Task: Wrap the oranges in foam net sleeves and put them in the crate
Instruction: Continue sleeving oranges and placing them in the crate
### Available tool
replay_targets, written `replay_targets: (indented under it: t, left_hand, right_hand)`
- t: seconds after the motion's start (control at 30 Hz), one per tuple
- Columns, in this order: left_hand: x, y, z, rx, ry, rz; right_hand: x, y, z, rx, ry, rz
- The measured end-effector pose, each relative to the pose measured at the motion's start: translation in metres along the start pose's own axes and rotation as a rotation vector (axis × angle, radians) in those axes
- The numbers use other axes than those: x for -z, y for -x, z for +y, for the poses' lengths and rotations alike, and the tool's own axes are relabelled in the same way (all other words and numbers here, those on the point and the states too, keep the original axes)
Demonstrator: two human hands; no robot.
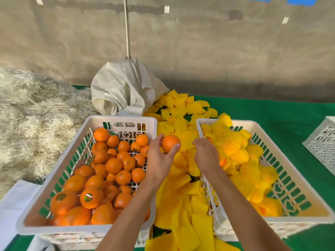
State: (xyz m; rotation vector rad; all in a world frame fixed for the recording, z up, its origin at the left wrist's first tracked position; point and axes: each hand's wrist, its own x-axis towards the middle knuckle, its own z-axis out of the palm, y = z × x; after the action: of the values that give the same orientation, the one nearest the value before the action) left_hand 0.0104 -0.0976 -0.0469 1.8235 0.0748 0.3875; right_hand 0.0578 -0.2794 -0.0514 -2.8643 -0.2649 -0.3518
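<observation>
My left hand point(159, 158) grips a bare orange point(170, 142) above the gap between two white crates. The left crate point(76, 140) holds several unwrapped oranges point(113, 165). The right crate point(306, 192) holds several oranges wrapped in yellow foam net sleeves point(233, 144). Loose yellow foam net sleeves point(183, 196) lie piled between the crates. My right hand point(205, 153) reaches down onto that pile by the right crate's near-left rim, its fingertips on a sleeve; whether they pinch it is hidden.
A grey-white sack point(126, 89) stands behind the crates, more sleeves point(181, 105) spilling from it. Straw-like packing point(32, 115) covers the left. Another white crate point(322, 142) sits at the right edge on the green cloth point(272, 109). A wall rises behind.
</observation>
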Motion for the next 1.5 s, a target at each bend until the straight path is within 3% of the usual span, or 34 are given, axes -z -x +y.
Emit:
replay_targets:
  t: [0.2,0.4,0.47,0.57,0.7,0.77,0.87,0.93,1.03,1.27,1.37,1.5]
  left_hand:
    - [-0.022,0.01,-0.014,0.017,-0.074,-0.114]
    - [-0.022,0.01,-0.02,0.088,0.012,-0.03]
    - [-0.023,0.012,-0.019,0.094,0.01,-0.013]
    - [-0.022,0.012,-0.017,0.093,0.034,-0.032]
    - [-0.015,0.01,-0.016,0.161,0.188,-0.058]
    - [-0.011,0.008,-0.015,0.203,0.312,-0.077]
    - [-0.012,0.008,-0.013,0.146,0.373,-0.084]
    - [-0.013,0.008,-0.012,0.133,0.369,-0.112]
    - [-0.013,0.008,-0.012,0.127,0.377,-0.155]
    - [-0.004,0.014,-0.001,0.094,0.429,-0.185]
    - [-0.004,0.02,0.003,0.064,0.435,-0.254]
    - [-0.002,0.023,0.005,0.03,0.447,-0.305]
  right_hand:
    - [-0.018,-0.003,-0.01,0.097,0.518,-0.268]
    - [-0.01,0.011,-0.022,0.099,0.471,-0.204]
    - [-0.002,0.021,-0.029,-0.043,0.263,0.002]
    - [0.016,0.039,-0.037,-0.246,-0.34,0.287]
    - [0.02,0.057,-0.038,-0.362,-0.931,0.165]
    - [0.018,0.064,-0.034,-0.378,-1.028,0.101]
    - [0.014,0.072,-0.028,-0.239,-0.793,0.126]
    - [0.012,0.076,-0.03,-0.264,-0.507,0.119]
    - [0.014,0.079,-0.036,-0.3,-0.287,0.149]
    - [0.017,0.061,-0.031,-0.173,0.143,-0.087]
    - [0.015,0.052,-0.031,-0.098,0.125,-0.271]
    - [0.025,0.049,-0.028,-0.074,-0.248,-0.543]
